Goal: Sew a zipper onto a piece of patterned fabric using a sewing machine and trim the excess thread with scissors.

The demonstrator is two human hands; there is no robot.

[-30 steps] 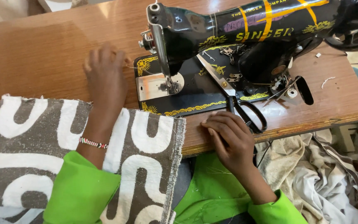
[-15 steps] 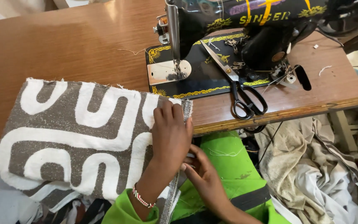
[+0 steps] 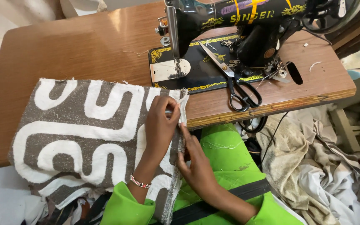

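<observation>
The brown-and-white patterned cloth (image 3: 84, 129) lay flat across the desk's (image 3: 84, 50) front edge, its raw right hem overhanging toward the lap — apparently so both hands could work that edge. The left hand (image 3: 160, 121) pressed palm-down, fingers pinching the hem; the right hand (image 3: 194, 160) rose from below, fingers grasping the same hem. Scissors (image 3: 234, 83) rested by the black sewing machine (image 3: 230, 33).
</observation>
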